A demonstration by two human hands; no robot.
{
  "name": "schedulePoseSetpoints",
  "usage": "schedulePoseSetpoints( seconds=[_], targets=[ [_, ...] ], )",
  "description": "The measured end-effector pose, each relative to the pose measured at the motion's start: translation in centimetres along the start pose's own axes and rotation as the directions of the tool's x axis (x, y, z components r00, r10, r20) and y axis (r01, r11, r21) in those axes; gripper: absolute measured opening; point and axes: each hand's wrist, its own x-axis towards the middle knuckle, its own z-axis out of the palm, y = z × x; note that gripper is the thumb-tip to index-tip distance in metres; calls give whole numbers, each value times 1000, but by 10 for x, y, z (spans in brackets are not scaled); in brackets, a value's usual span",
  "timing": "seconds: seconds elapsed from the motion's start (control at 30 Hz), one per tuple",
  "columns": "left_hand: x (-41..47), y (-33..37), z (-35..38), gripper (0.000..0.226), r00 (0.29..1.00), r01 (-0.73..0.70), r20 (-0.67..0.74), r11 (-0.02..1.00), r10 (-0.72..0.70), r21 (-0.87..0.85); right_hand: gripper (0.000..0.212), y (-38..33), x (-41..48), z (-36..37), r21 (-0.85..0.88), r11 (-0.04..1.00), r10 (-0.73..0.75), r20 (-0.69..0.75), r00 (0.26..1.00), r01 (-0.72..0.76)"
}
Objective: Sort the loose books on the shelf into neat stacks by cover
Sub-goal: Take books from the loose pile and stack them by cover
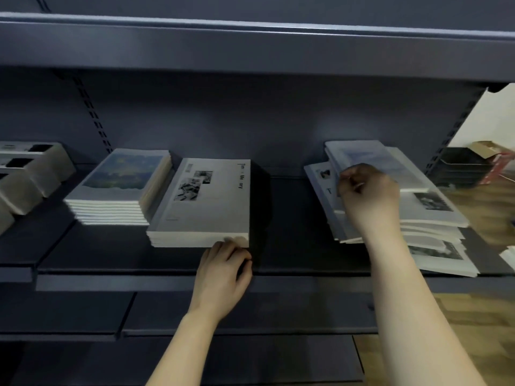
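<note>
On the dark shelf [289, 218] lie three groups of books. A neat stack with a blue painted cover [117, 185] sits at the left. Beside it is a stack of white books with small photos [206, 201]. My left hand [223, 271] touches that stack's front right corner with its fingertips, holding nothing. At the right lies a messy pile of loose books [423, 218], mixed covers fanned out. My right hand [367, 190] rests on that pile, fingers pinching the edge of a blue-cover book [362, 157] on top.
Grey box-shaped packs [33, 174] stand at the far left of the shelf. An upper shelf [250, 45] overhangs closely. Lower dark shelves [111, 313] step out below. A dark crate and a cardboard box [479, 162] sit past the right upright, over a wooden floor.
</note>
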Motion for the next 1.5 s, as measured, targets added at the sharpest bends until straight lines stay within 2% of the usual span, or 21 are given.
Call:
schedulePoseSetpoints(
  seconds=[0.2,0.33,0.5,0.63,0.77,0.9,1.13,1.2,1.3,1.4,1.5],
  targets=[
    [16,44,24,24,1000,-16,-2,999,16,-43,24,62,33,-40,-162,986,40,-39,998,-46],
    [24,65,35,27,1000,-9,-13,999,9,-35,27,104,49,-55,-205,967,160,36,986,-149],
    [35,79,48,27,1000,19,-21,1000,-19,-14,29,142,56,-56,-220,960,185,40,982,-172],
    [42,84,53,26,996,85,-14,996,-85,3,46,151,65,-54,-200,958,213,7,977,-207],
    [45,86,59,24,991,130,-37,991,-129,28,67,148,71,-55,-194,958,226,53,973,-212],
    [44,87,61,25,989,143,-52,988,-140,50,76,150,76,-47,-255,944,245,108,963,-211],
    [43,89,60,22,989,137,-63,988,-132,70,62,148,92,-59,-203,967,206,279,938,-152],
    [43,89,60,22,989,136,-67,989,-131,66,56,148,94,-61,-132,978,194,294,936,-161],
    [44,90,59,21,990,122,-79,991,-117,59,43,149,95,-61,54,964,229,328,917,-260],
    [43,89,58,21,992,103,-81,994,-99,47,29,149,94,-58,248,876,300,392,870,-414],
    [41,88,58,22,993,90,-76,996,-88,28,14,145,94,-53,364,814,309,389,868,-453]
  ],
)
